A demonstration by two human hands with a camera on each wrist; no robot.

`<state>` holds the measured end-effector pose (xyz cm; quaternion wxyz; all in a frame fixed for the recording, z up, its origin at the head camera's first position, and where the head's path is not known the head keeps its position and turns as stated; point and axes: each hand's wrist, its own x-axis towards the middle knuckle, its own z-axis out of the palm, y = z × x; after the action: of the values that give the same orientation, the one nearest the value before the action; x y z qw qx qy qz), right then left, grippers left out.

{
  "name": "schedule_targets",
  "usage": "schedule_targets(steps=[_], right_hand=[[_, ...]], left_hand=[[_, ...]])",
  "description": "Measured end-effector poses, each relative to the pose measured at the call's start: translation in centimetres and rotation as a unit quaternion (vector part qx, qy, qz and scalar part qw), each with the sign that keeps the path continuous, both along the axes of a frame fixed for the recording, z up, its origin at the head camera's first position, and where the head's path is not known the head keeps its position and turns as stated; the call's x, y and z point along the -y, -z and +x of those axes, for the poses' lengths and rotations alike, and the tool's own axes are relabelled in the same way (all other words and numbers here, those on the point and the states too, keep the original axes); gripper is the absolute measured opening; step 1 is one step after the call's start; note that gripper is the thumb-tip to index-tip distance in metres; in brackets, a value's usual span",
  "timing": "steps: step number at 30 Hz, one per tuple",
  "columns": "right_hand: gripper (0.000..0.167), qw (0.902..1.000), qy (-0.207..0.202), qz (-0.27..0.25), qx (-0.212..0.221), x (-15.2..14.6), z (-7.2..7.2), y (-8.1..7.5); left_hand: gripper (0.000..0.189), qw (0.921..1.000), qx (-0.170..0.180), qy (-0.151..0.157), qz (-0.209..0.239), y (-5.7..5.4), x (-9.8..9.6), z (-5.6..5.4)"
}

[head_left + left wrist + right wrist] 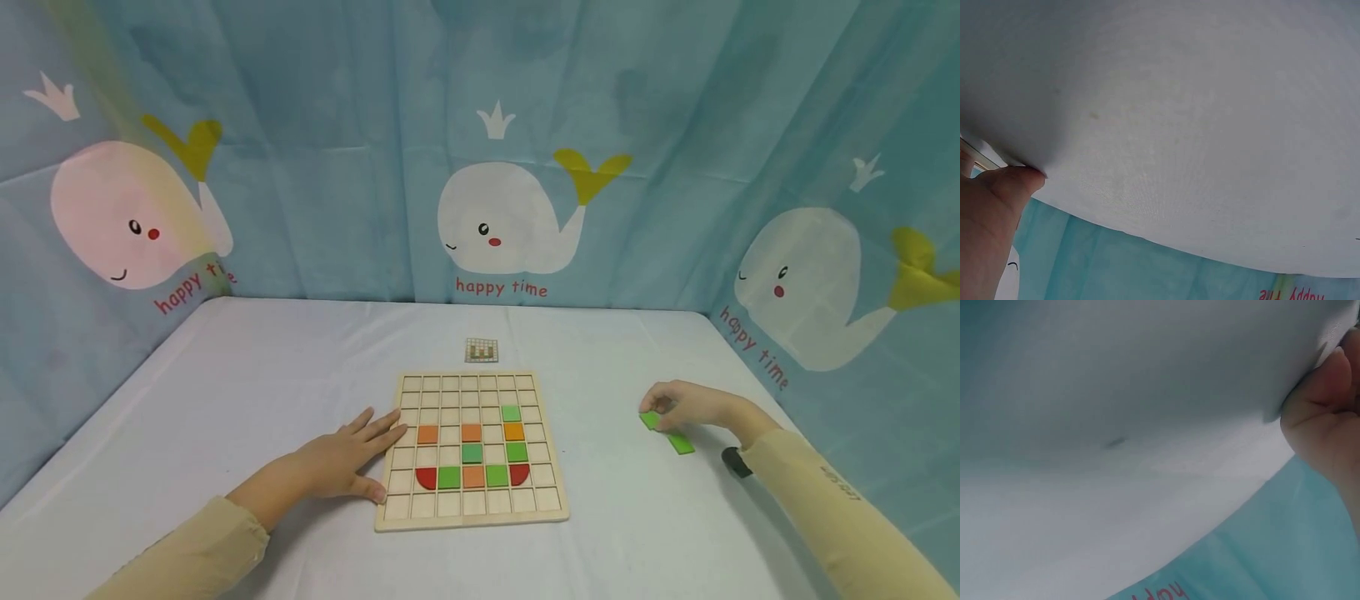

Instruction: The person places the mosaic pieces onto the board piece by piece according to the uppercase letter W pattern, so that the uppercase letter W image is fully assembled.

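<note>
A wooden grid board [471, 525] lies on the white table. Coloured tiles fill some of its squares: several green and orange ones, and two red quarter-round pieces, one being the right red piece [519, 474]. My left hand [333, 462] rests along the board's left edge, fingers spread and fairly straight; the left wrist view shows its thumb [1013, 187] at the edge. To the right of the board, my right hand [690, 406] pinches a green tile [649, 420] between thumb and fingers. Another green tile [681, 443] lies just below that hand. In the right wrist view the held tile is hidden.
Behind the board lies a small pattern card [482, 350] with a printed grid. A blue curtain [337, 208] with white whales surrounds the white tabletop [300, 358] at the back and sides. A black object [737, 462] sits at the right wrist.
</note>
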<state>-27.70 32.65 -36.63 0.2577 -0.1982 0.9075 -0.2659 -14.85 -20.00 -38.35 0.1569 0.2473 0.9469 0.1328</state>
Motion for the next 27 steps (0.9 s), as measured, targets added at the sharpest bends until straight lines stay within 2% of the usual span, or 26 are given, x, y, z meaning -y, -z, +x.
schedule_targets(steps=[12,18,27], right_hand=[[0.017,0.9994,-0.007,-0.035,0.004,0.2,-0.3,0.2],[0.010,0.9978,0.018,-0.056,0.031,0.3,-0.5,-0.2],[0.012,0.9925,0.075,-0.084,0.049,1.3,0.2,-1.4]], left_hand=[[0.098,1.0000,0.002,-0.003,-0.004,0.0,0.0,0.1],[0.098,1.0000,0.001,-0.003,-0.002,0.0,0.0,-0.1],[0.099,1.0000,0.005,0.001,0.004,0.0,0.1,-0.1]])
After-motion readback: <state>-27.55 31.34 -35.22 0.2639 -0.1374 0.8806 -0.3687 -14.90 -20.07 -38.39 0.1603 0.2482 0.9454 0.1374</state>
